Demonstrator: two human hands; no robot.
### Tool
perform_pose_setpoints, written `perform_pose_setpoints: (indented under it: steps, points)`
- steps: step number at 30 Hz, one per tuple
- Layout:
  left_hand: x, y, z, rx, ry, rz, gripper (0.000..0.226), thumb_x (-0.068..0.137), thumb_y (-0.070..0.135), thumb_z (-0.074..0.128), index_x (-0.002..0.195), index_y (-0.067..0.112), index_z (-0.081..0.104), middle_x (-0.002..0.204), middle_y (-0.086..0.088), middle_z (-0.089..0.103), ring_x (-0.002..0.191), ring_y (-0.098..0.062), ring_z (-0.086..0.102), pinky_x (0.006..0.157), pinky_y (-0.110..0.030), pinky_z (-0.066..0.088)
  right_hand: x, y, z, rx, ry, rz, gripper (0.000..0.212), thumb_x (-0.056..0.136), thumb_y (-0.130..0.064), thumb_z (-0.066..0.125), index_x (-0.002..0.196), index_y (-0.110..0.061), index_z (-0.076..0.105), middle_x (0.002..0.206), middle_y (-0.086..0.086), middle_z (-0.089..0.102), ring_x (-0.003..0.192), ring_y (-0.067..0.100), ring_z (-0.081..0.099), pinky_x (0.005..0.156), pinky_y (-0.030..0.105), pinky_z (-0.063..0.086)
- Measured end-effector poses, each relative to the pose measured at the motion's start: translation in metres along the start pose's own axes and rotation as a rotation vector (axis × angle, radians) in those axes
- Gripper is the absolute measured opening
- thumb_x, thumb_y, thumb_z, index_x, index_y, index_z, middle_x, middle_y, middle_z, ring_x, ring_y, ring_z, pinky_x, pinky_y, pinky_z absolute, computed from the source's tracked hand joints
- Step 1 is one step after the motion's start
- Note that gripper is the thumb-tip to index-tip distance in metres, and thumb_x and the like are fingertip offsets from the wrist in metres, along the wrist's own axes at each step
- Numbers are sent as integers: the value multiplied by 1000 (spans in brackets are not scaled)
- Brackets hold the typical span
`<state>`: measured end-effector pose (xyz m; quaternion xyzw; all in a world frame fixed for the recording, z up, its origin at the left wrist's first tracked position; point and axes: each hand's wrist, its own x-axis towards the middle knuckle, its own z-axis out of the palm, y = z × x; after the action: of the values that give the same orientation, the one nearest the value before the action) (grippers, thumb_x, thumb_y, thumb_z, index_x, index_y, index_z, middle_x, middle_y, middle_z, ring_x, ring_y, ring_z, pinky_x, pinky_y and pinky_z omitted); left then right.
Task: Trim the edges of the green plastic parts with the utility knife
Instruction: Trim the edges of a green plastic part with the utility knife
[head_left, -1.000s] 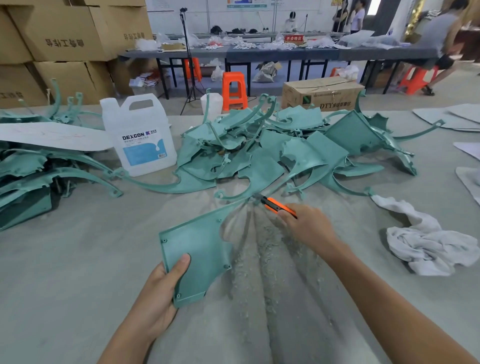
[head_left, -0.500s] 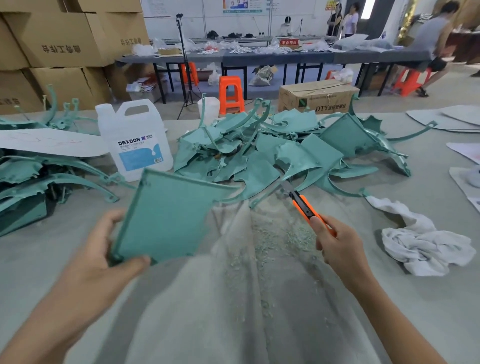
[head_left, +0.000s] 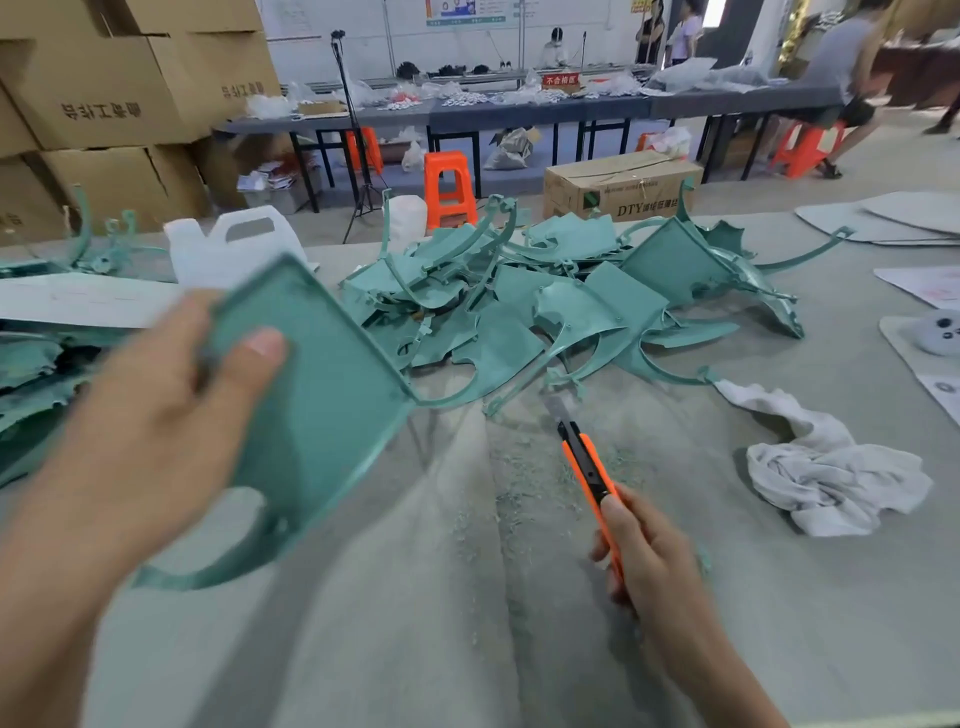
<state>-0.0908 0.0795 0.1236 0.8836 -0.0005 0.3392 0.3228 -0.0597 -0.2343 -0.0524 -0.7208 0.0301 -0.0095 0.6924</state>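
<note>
A: Head view status?

B: Left hand grips a green part lifted at 9 o'clock, thumb across its face. Right hand is closed round the utility knife, blade off the part.

A: Progress?

B: Shavings on the table; big pile at 12 looks untrimmed.

A: Versus a second ago?

B: Part was flat with the blade at its edge; now raised, knife pulled back.
</note>
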Motion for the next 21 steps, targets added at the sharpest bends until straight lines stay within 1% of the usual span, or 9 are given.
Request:
perform_pose_setpoints:
  steps: [1,3,5,7,9,10,12,15,21]
  points:
    - [-3,4,16,78,-124,19,26,94,65,41,105,44,52,82,16,66,70,3,61,57,-28,47,-7,-2,6,53,-41,36,32,106,-23,45,107,-44,69,69,0,63,44,15,46,37,21,34]
    - [-15,7,57,219,-311,27,27,98,64,33,104,38,41,69,9,56,65,-6,53,56,-32,37,-19,-3,19,146,-100,114,37,106,-13,38,115,-38,65,70,1,64,40,18,47,33,20,32]
    - [-26,0,93,302,-411,0,20,102,51,30,102,31,32,68,5,50,67,-25,52,59,-39,37,-30,-2,33,179,-144,182,36,105,-9,38,119,-34,60,71,2,66,38,22,49,31,19,34]
    - [-32,-10,121,374,-475,-23,16,106,40,31,99,26,27,65,0,48,68,-34,53,60,-41,36,-39,0,46,175,-178,241,32,104,-8,39,119,-30,57,77,5,69,39,25,53,29,20,35]
    - [-38,-18,136,369,-497,-43,17,106,33,33,96,26,22,63,-1,46,64,-33,51,57,-40,33,-43,2,56,172,-210,292,30,103,-7,40,118,-28,54,89,11,69,41,27,56,29,22,37]
    - [-40,-22,138,348,-509,-76,19,104,30,37,94,27,21,62,-1,47,60,-30,51,54,-38,31,-43,2,60,173,-231,314,29,102,-6,39,118,-27,53,95,14,68,43,27,57,30,23,39]
    - [-40,-29,135,314,-557,-145,28,93,23,47,93,27,19,58,-3,49,53,-22,49,47,-35,27,-42,3,68,187,-267,343,27,102,-6,38,118,-24,50,100,18,64,44,28,59,32,26,43]
    - [-41,-29,127,293,-670,-201,34,82,17,50,96,25,20,60,-7,51,53,-22,50,45,-33,28,-44,8,78,185,-321,359,26,102,-6,38,118,-23,49,99,19,60,47,29,60,34,29,46]
    - [-43,-25,124,298,-783,-208,38,83,12,47,101,29,17,68,-8,52,57,-21,50,47,-33,30,-50,15,95,196,-333,367,31,101,-9,38,118,-31,51,86,14,63,47,28,59,37,28,46]
